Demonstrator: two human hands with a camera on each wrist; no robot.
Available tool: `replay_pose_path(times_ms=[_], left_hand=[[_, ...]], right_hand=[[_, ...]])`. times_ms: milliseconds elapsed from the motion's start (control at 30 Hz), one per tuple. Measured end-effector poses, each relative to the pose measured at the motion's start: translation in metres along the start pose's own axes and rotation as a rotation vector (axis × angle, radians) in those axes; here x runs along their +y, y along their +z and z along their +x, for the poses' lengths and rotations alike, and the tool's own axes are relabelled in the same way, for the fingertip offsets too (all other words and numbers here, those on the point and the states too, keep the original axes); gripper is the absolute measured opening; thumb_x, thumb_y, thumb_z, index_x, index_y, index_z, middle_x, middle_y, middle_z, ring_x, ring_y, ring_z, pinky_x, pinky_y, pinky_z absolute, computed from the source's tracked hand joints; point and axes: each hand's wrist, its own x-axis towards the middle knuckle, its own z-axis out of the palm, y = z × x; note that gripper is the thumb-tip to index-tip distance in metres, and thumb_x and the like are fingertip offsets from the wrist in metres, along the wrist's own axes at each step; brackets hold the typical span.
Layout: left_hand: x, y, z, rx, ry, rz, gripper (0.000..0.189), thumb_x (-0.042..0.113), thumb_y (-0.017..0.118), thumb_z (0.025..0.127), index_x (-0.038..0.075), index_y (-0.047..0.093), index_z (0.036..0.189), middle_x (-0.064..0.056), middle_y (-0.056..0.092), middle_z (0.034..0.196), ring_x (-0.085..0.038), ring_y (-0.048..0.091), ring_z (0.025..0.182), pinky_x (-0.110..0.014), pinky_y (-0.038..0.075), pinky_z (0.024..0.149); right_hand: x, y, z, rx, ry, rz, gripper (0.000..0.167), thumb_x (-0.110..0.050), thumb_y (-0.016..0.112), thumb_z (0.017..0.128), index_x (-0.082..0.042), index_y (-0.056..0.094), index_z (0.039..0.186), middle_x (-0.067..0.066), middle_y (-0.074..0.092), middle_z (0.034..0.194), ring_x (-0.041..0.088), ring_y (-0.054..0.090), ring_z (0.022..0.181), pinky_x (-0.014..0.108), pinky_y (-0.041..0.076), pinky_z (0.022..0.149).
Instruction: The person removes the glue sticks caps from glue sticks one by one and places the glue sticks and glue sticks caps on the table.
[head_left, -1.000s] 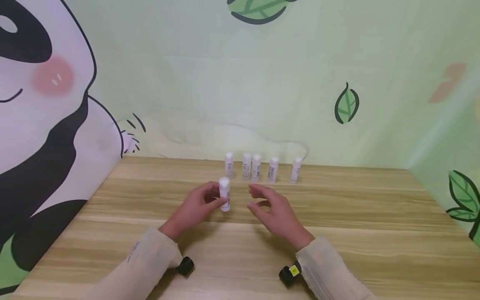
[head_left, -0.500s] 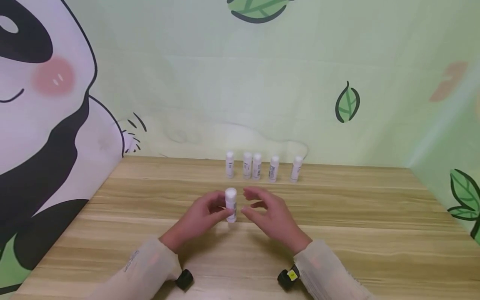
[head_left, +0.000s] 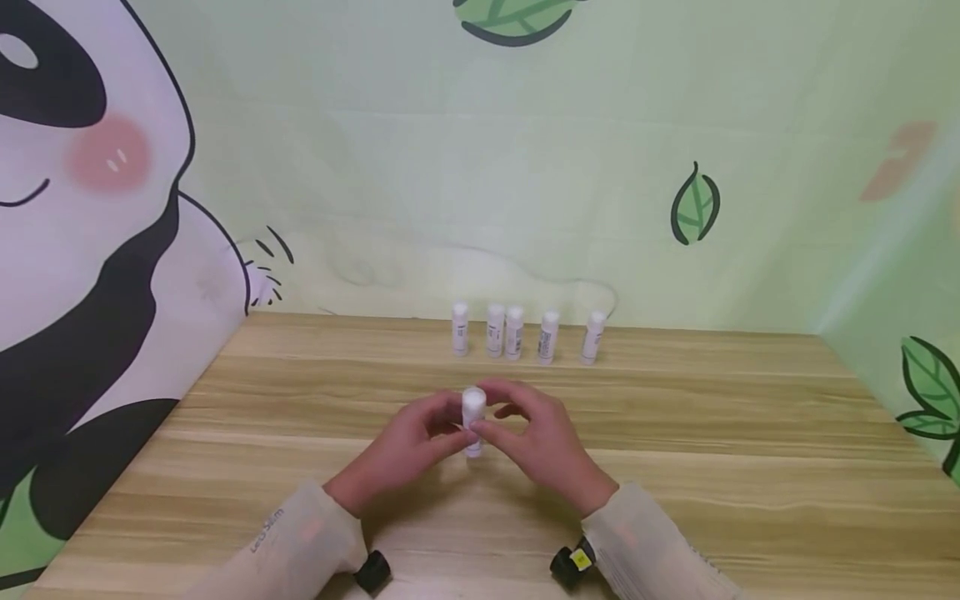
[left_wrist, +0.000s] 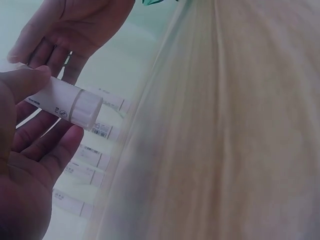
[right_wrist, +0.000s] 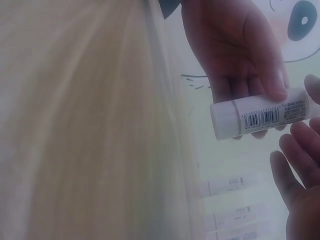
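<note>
A white glue stick point(head_left: 473, 408) with a printed label and barcode stands nearly upright between my hands, close over the table in the head view. My left hand point(head_left: 412, 442) grips its body, thumb on the near side and fingers behind, as the right wrist view also shows. From the other side my right hand point(head_left: 543, 433) reaches its capped upper end. Its thumb and index finger close around the cap, while the other fingers stay loosely bent below. The glue stick point(left_wrist: 65, 102) lies across the left hand's fingers in the left wrist view.
Several matching white glue sticks point(head_left: 513, 333) stand upright in a row near the back edge of the wooden table point(head_left: 712, 517). Behind them rises a pale green backdrop point(head_left: 375, 183) with a panda and leaves printed on it.
The left hand has brought the glue stick nearer the body and to the right. The right hand has closed in from beside it and now touches its upper end.
</note>
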Motion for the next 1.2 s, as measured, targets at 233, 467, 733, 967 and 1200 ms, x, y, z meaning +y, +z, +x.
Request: replay_pose_path(times_ms=[233, 467, 733, 967, 1200], left_hand=[[0.0007, 0.0026, 0.0001, -0.013, 0.003, -0.006, 0.03, 0.028, 0.069, 0.09, 0.022, 0.062, 0.118, 0.007, 0.068, 0.115, -0.011, 0.065, 0.103, -0.028, 0.053, 0.091], [0.0012, 0.0035, -0.0007, -0.014, -0.002, -0.003, 0.029, 0.031, 0.069, 0.09, 0.023, 0.062, 0.117, 0.007, 0.068, 0.115, -0.01, 0.064, 0.104, -0.029, 0.053, 0.091], [0.0028, 0.0044, -0.0015, -0.013, 0.005, -0.005, 0.03, 0.03, 0.068, 0.09, 0.023, 0.062, 0.119, 0.007, 0.067, 0.117, -0.01, 0.063, 0.107, -0.029, 0.053, 0.092], [0.0023, 0.0052, -0.0026, -0.011, 0.026, -0.001, 0.03, 0.027, 0.068, 0.091, 0.022, 0.062, 0.12, 0.006, 0.067, 0.118, -0.011, 0.064, 0.107, -0.029, 0.053, 0.092], [0.0004, 0.0048, -0.0026, -0.013, 0.035, 0.006, 0.032, 0.03, 0.068, 0.091, 0.024, 0.061, 0.122, 0.007, 0.067, 0.118, -0.011, 0.064, 0.106, -0.029, 0.053, 0.092]], right_hand=[[-0.0006, 0.001, -0.0005, 0.018, -0.021, -0.02, 0.041, -0.026, 0.074, 0.086, -0.012, 0.063, 0.123, -0.004, 0.069, 0.114, 0.011, 0.064, 0.104, 0.036, 0.055, 0.087], [-0.0024, 0.0017, -0.0012, 0.035, -0.029, -0.031, 0.035, -0.026, 0.074, 0.085, -0.017, 0.065, 0.118, -0.004, 0.07, 0.111, 0.011, 0.064, 0.101, 0.036, 0.055, 0.086], [-0.0037, 0.002, -0.0021, 0.042, -0.041, -0.054, 0.033, -0.023, 0.074, 0.086, -0.015, 0.066, 0.117, -0.004, 0.07, 0.112, 0.01, 0.064, 0.099, 0.037, 0.055, 0.085], [-0.0048, 0.0014, -0.002, 0.046, -0.043, -0.069, 0.033, -0.023, 0.074, 0.085, -0.014, 0.066, 0.116, -0.004, 0.07, 0.111, 0.01, 0.064, 0.097, 0.033, 0.055, 0.084], [-0.0055, 0.0007, -0.0019, 0.044, -0.042, -0.063, 0.032, -0.023, 0.074, 0.086, -0.015, 0.066, 0.115, -0.004, 0.07, 0.111, 0.01, 0.063, 0.096, 0.032, 0.055, 0.085]])
